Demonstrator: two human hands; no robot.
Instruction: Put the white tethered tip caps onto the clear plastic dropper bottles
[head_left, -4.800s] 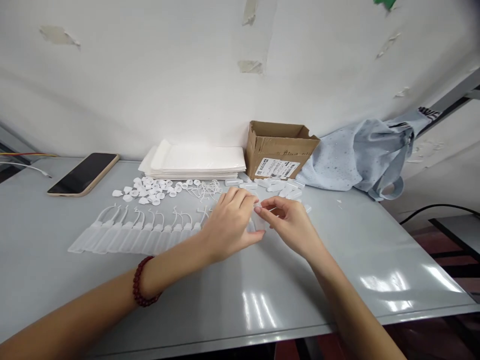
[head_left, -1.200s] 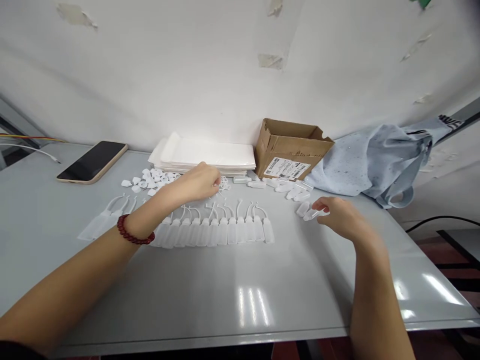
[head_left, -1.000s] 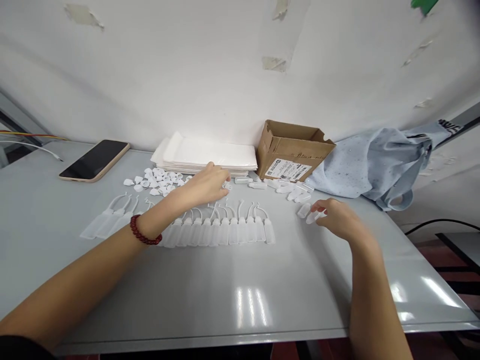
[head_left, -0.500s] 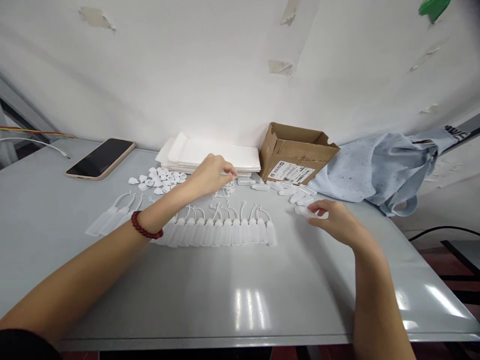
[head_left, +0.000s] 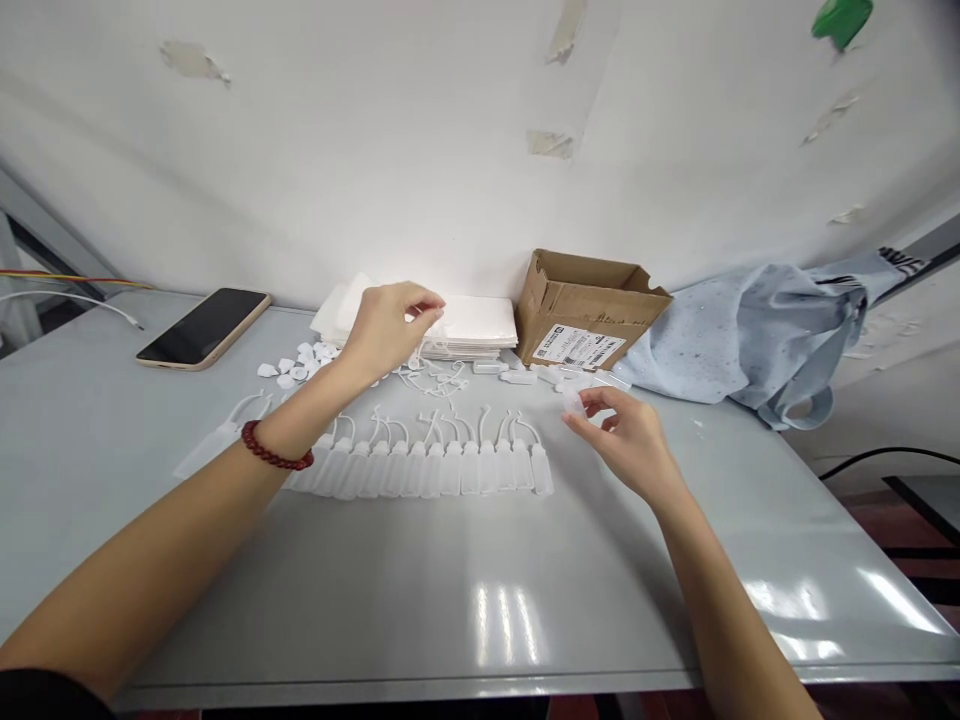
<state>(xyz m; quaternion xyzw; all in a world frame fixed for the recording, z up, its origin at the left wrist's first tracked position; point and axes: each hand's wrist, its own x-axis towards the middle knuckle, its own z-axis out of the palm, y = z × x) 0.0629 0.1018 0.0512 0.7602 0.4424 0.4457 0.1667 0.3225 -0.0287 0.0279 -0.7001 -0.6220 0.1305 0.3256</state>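
My left hand (head_left: 386,325) is raised above the work surface, thumb and forefinger pinched on what looks like a thin white tube (head_left: 424,340), faint against the paper behind. Below it lies a small tangle of loose thin white tubes (head_left: 442,382). Between the fingertips of my right hand (head_left: 619,435) is a small translucent plastic bottle (head_left: 574,403), tilted and partly hidden. A row of similar bottles (head_left: 435,470), each with a curved thin tube at its top, lies in front of my hands. My left forearm covers part of that row.
White conical caps (head_left: 300,365) are heaped left of the tubes. More bottles (head_left: 517,376) lie before a cardboard box (head_left: 592,310). A paper stack (head_left: 480,318) rests against the wall, a phone (head_left: 204,328) at left, pale blue cloth (head_left: 735,335) at right.
My left hand has lifted from the loose tubes and moved left, its fingers pinched. My right hand has brought the bottle leftward from the loose bottles, turning it more end-on.
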